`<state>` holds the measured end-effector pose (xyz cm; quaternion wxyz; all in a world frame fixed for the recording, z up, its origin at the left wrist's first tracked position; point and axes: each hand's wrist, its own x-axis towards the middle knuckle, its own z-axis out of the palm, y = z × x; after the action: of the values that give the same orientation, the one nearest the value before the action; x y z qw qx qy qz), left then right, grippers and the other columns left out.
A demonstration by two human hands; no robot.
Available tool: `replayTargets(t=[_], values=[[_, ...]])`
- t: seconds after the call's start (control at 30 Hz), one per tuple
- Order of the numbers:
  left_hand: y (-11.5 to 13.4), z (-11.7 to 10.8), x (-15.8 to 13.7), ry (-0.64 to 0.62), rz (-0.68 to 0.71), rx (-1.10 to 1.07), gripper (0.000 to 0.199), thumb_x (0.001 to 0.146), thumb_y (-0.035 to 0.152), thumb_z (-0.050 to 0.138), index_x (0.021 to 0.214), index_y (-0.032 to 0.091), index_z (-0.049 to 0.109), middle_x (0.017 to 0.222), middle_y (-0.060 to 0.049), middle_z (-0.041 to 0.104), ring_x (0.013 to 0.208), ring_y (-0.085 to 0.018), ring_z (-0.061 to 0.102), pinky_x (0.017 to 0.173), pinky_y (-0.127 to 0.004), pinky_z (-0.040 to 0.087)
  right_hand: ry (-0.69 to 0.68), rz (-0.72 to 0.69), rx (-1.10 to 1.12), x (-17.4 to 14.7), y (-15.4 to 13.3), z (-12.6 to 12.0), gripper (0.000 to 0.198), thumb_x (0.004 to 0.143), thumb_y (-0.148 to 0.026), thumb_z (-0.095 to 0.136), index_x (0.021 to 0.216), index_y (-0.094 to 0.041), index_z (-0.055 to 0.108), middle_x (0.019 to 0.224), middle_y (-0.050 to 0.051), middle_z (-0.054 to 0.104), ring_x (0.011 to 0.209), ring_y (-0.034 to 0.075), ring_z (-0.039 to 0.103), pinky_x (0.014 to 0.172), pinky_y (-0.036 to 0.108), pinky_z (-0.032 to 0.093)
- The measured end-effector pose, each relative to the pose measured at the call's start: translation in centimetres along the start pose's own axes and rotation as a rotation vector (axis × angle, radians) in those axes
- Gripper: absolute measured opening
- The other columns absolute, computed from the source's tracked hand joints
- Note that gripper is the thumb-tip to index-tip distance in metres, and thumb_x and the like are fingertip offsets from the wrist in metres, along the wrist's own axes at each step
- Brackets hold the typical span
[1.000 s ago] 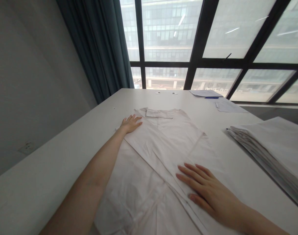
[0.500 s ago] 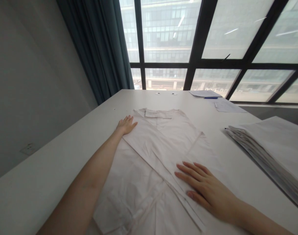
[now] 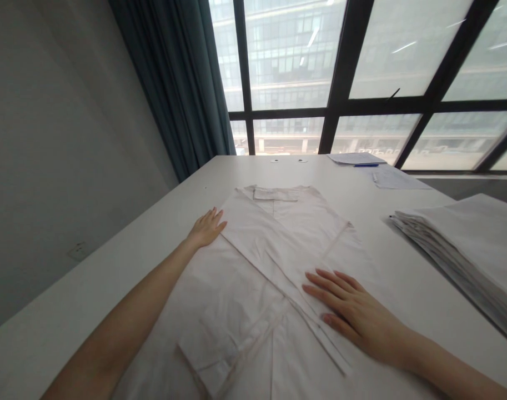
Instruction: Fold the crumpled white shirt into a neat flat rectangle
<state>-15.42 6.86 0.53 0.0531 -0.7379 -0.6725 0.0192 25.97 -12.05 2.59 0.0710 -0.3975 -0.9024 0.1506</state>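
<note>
Head cam: your left hand and right hand sit spread at 10 and 3 o'clock of the white shirt. Seems light, floppy; grab its edge around 12.

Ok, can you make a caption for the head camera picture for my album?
A white garment laid on a white table, left hand at its edge, right hand flat upon it.

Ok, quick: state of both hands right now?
Left hand: open, holding nothing, at the edge of the white garment.
Right hand: open, holding nothing, flat on the garment.
</note>
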Motion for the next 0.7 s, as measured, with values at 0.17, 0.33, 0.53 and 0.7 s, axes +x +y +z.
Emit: replayTargets(t=[0.17, 0.33, 0.53, 0.7], values=[[-0.4, 0.7, -3.6, 0.042, 0.078, -0.005, 0.064, 0.099, 0.051, 0.021, 0.152, 0.015, 0.028, 0.160, -0.011, 0.018, 0.148, -0.024, 0.014, 0.117, -0.036, 0.018, 0.014, -0.010, 0.013, 0.0, -0.1, 0.0, 0.049, 0.100, -0.047, 0.039, 0.148, -0.039, 0.035, 0.156, 0.001, 0.032, 0.143, 0.027, 0.029, 0.115, 0.055, 0.025], [-0.4, 0.4, -4.3, -0.011, 0.092, -0.056, 0.070, 0.098, 0.058, 0.020, 0.153, 0.014, 0.026, 0.160, -0.014, 0.020, 0.148, -0.028, 0.015, 0.117, -0.040, 0.020, -0.008, -0.007, 0.023, 0.1, -0.1, -0.2, 0.050, 0.100, -0.047, 0.040, 0.149, -0.039, 0.034, 0.156, 0.001, 0.032, 0.144, 0.027, 0.028, 0.115, 0.056, 0.024], [-0.8, -0.1, -3.9, -0.083, 0.126, -0.087, 0.069, 0.097, 0.060, 0.025, 0.154, 0.021, 0.023, 0.161, -0.011, 0.013, 0.148, -0.029, 0.012, 0.117, -0.042, 0.019, -0.082, -0.010, 0.013, 0.4, 0.1, -0.6, 0.052, 0.099, -0.048, 0.040, 0.150, -0.038, 0.032, 0.155, 0.001, 0.034, 0.143, 0.027, 0.028, 0.115, 0.057, 0.023], [-0.8, 0.0, -3.9, -0.048, 0.134, -0.083, 0.067, 0.097, 0.060, 0.027, 0.153, 0.024, 0.025, 0.161, -0.009, 0.016, 0.148, -0.029, 0.015, 0.117, -0.042, 0.021, -0.070, -0.017, 0.014, 0.2, 0.8, -0.5, 0.051, 0.098, -0.048, 0.043, 0.148, -0.038, 0.036, 0.152, 0.002, 0.040, 0.141, 0.028, 0.033, 0.114, 0.056, 0.027]])
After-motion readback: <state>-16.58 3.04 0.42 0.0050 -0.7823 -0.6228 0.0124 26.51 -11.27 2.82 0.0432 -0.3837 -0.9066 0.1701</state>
